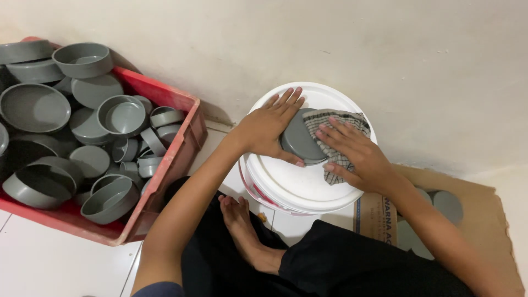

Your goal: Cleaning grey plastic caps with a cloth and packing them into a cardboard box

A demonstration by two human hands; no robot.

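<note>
Item: grey round cap (pixel 297 140), lying on the lid of a white bucket (pixel 291 184) at the centre of the view; its right half was hidden under a checked cloth (pixel 338 143) and its far edge under fingers, so its full outline could not be made out.

Left hand (pixel 269 129): laid flat on the cap's 9 o'clock side, fingers spread toward 1 o'clock, thumb along the near rim; grip apart, pressing rather than clasping.

Right hand (pixel 355 154): laid on the cloth at the cap's 3 o'clock, fingers spread and pressing the cloth to the cap; grip apart, closed on nothing; forearm ran off the frame at 5 o'clock.

Bucket: stood on a white tiled floor (pixel 49 258) against a pale wall (pixel 352 44); its body mostly hidden beneath the lid and the person's knees.

Red crate (pixel 184 143): at 9 o'clock of the bucket, well apart from the hands, heaped with grey caps (pixel 82 59) of several sizes; cut off by the left edge, the lower layers hidden.

Cardboard sheet (pixel 484 220): at 4 o'clock, bearing more grey discs (pixel 448 206), partly covered by the right arm; their number could not be told.

Bare foot (pixel 242 225): at 6 o'clock, tucked beside dark trousers (pixel 352 264).
</note>
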